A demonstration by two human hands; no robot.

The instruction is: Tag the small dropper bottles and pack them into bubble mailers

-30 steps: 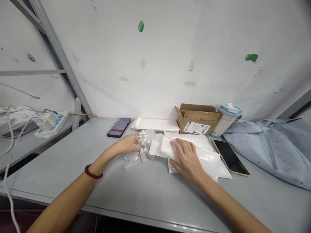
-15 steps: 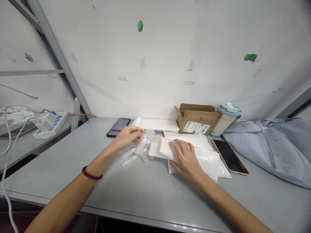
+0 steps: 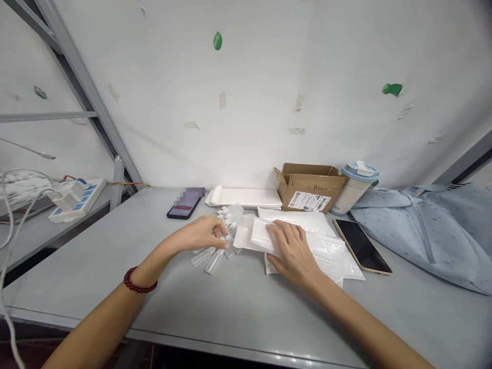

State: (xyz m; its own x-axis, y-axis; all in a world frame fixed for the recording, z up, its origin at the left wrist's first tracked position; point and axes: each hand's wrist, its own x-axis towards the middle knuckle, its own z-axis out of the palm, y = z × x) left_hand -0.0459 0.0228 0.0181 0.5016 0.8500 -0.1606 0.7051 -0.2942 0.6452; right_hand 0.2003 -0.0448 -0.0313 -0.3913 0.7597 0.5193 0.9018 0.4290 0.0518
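Note:
Small clear plastic bottles (image 3: 230,215), several with white tips, lie in a loose heap on the grey table. Over the near left side of this heap is my left hand (image 3: 203,233), thumb and fingertips apart, nothing seen between them. One bottle (image 3: 214,262) lies just below my thumb, pointing toward me. My right hand (image 3: 294,251) is closed on a white bubble mailer (image 3: 261,234), its flap end facing the bottles. More bubble mailers (image 3: 325,251) lie stacked underneath, partly hidden by my hand and forearm.
Behind are a white packet (image 3: 248,197), an open cardboard box (image 3: 315,187) and a lidded tumbler (image 3: 353,189). A lit phone (image 3: 186,203) lies left; a dark phone (image 3: 363,246) and pale blue fabric (image 3: 426,236) lie right. A power strip (image 3: 79,200) is far left.
My left hand has moved down toward me and let go of a bottle, which now lies at the near side of the heap. My right hand stays on the bubble mailer.

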